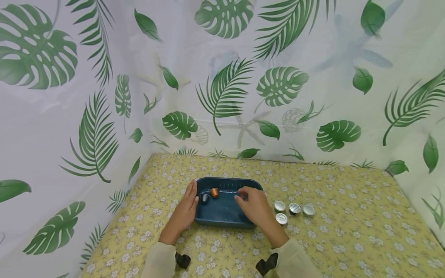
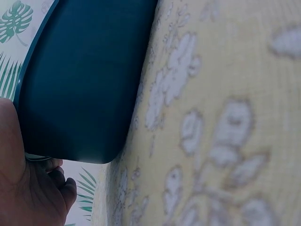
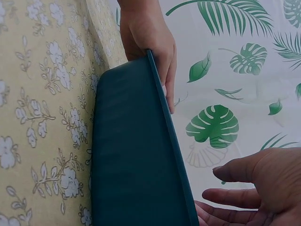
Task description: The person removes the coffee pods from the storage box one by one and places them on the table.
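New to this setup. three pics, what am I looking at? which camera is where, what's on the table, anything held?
No robot here: a person works with two bare hands. The wide picture comes from a camera on the person's head, looking down. The other two come from cameras strapped to each wrist, so they show close, tilted views.

On the flowered yellow tablecloth sits a dark blue tray. Inside it lie an orange capsule and a dark capsule. Four silver capsules sit on the cloth right of the tray.

The left hand rests against the tray's left rim. The right hand reaches over the tray; its fingers look relaxed, and I cannot see that it holds anything.
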Demonstrator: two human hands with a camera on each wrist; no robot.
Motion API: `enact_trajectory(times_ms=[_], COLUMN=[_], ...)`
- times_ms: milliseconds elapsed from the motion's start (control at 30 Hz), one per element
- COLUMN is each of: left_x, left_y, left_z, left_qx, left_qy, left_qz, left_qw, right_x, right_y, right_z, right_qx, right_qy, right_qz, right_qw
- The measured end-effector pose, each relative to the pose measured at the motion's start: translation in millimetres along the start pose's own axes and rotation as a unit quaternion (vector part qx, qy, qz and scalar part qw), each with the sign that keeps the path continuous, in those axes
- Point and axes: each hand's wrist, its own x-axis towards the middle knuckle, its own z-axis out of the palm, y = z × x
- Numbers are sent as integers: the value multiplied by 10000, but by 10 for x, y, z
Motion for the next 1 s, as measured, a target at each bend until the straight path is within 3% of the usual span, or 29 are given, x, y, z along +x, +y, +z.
enact_trajectory(times_ms=[1000], left_x=[9], left_y=[-49], left_z=[18], left_qx=[41], left_qy=[21], left_qz=[8], left_qw=[10000], right_x=[290], right_y=[-63], right_z=[377], right_qx=[306], right_qy=[-526], right_qz=[204], right_qw=[9979])
